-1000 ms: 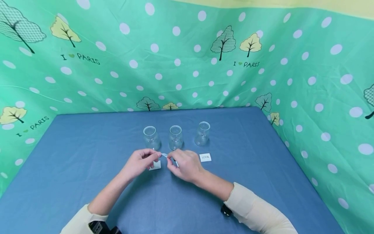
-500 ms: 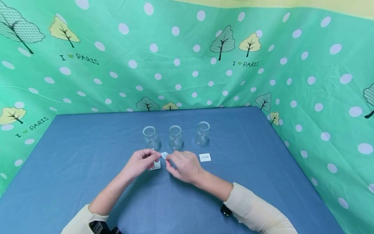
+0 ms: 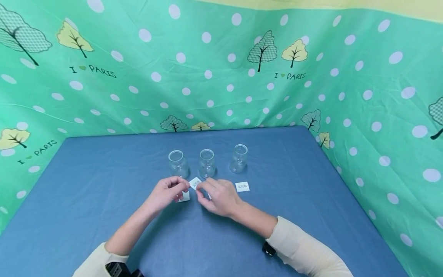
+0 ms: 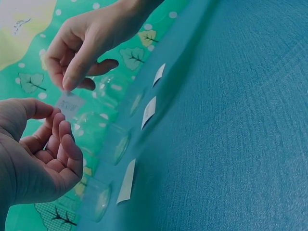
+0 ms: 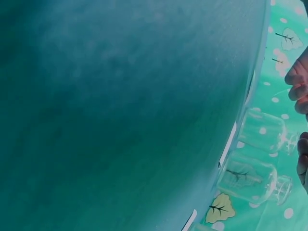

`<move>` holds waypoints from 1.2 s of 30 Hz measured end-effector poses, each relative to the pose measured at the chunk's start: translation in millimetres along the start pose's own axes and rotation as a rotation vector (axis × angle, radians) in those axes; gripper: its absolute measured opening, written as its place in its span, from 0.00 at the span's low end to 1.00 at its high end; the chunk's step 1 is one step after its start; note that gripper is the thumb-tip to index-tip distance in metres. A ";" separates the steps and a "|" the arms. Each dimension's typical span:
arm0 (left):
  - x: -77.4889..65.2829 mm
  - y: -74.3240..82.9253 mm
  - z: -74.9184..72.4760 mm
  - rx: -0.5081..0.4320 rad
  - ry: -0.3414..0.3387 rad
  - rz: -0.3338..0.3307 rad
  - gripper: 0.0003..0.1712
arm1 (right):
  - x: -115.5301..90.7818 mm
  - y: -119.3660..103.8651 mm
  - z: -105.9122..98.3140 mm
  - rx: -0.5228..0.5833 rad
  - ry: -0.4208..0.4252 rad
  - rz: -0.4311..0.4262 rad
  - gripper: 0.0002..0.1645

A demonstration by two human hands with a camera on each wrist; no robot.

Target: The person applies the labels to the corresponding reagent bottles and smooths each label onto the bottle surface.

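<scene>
A small white paper label (image 3: pixel 195 182) with handwriting on it is stretched between my two hands above the table. My left hand (image 3: pixel 169 191) pinches one corner between thumb and forefinger, its other fingers loosely curled. The opposite corner is pinched by my right hand (image 3: pixel 219 196); both grips on the label (image 4: pixel 72 102) show in the left wrist view. Just beyond the hands stand three clear glass jars in a row: a left jar (image 3: pixel 179 165), a middle jar (image 3: pixel 207 166) and a right jar (image 3: pixel 238 159). Only parts of both hands enter the right wrist view.
Three more paper slips lie on the blue tablecloth (image 3: pixel 294 215): a right slip (image 3: pixel 242 186) with writing, a left slip (image 3: pixel 185 196) partly behind the left fingers, and a middle slip (image 4: pixel 148 113) mostly hidden by the right hand in the head view. A green curtain (image 3: pixel 214 69) hangs behind.
The label has turned from nearly edge-on to facing the head camera, so its writing now shows. Both hands stay in almost the same place; jars and slips have not moved.
</scene>
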State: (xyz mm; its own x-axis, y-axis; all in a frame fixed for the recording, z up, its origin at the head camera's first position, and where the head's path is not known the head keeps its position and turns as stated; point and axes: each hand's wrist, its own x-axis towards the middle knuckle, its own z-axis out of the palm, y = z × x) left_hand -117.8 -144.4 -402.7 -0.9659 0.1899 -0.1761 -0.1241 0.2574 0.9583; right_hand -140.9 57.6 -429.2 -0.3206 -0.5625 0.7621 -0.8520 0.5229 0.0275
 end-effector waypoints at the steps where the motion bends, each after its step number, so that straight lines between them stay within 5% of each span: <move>1: 0.0 0.1 0.3 -0.004 0.002 0.001 0.17 | -0.2 0.4 -0.3 0.002 -0.004 -0.001 0.05; 8: -0.4 0.5 -0.3 -0.011 0.018 -0.011 0.17 | -0.3 3.7 -4.7 0.062 -0.019 0.063 0.05; 25: -3.8 0.1 -3.2 0.037 -0.037 0.063 0.12 | 15.4 6.5 -15.8 0.573 -0.231 0.825 0.06; 36: -5.5 -0.3 -3.2 0.060 -0.039 0.090 0.12 | 19.0 6.6 -18.7 0.709 -0.302 0.953 0.05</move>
State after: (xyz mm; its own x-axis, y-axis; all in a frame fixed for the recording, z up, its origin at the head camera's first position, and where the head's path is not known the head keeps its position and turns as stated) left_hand -113.1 -148.5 -401.3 -0.9628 0.2511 -0.0998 -0.0224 0.2941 0.9555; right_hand -144.9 62.4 -402.4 -0.9419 -0.3203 0.1015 -0.2302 0.3951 -0.8893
